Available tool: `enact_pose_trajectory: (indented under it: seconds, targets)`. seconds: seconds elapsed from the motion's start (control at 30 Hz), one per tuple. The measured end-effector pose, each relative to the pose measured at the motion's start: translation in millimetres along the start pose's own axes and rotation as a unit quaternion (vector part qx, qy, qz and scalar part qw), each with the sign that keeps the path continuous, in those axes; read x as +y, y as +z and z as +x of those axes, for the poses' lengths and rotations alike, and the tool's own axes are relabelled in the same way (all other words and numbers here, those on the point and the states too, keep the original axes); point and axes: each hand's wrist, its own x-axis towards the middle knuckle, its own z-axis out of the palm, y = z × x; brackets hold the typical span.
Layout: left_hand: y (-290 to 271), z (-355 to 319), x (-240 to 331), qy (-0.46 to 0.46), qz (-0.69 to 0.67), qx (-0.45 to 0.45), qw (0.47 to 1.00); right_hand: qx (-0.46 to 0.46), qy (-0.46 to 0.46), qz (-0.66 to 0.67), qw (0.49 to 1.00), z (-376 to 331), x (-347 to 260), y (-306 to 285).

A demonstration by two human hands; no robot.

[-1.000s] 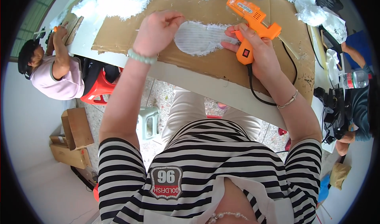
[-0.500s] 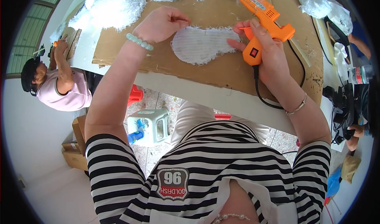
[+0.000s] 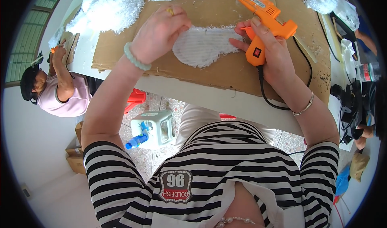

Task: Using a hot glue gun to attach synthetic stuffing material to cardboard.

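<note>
A piece of white frayed fabric point(image 3: 201, 46), rounded and wider at its left end, lies on brown cardboard. My left hand point(image 3: 161, 30), with a ring and a pale green bead bracelet, is at its upper left edge. Its fingers are curled together, and what they pinch, if anything, is hidden. In my right hand point(image 3: 272, 52) is an orange hot glue gun point(image 3: 260, 34), its nozzle end pointing up and away from me. The fingertips of that hand reach past the orange trigger to the fabric's right edge.
Fluffy white fibre point(image 3: 111, 6) is heaped at the far left of the cardboard point(image 3: 161, 70). The glue gun's black cord point(image 3: 266, 97) loops over the near edge. A stool point(image 3: 155, 127) with a blue bottle point(image 3: 137, 140) stands below. Another person point(image 3: 60, 91) works at the left.
My left hand has turned so that its back and ring show, with the fingers curled lower beside the fabric. The glue gun stays in my right hand, nearly where it was.
</note>
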Motion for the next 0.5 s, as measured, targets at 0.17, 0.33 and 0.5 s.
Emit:
enact_pose_trajectory:
  seconds: [0.17, 0.33, 0.5]
  targets:
    - [0.1, -14.9, 8.9, 0.133, 0.154, 0.02, 0.979, -0.004, 0.005, -0.004, 1.0, 2.1, 1.7, -2.0]
    - [-9.6, -17.4, 8.4, 0.053, 0.087, 0.021, 0.995, 0.0, -0.003, -0.003, 1.0, -0.1, 1.8, -0.7]
    - [0.7, -11.7, 23.8, -0.114, -0.056, 0.032, 0.991, 0.003, -0.001, -0.001, 1.0, 0.2, 2.1, 0.6]
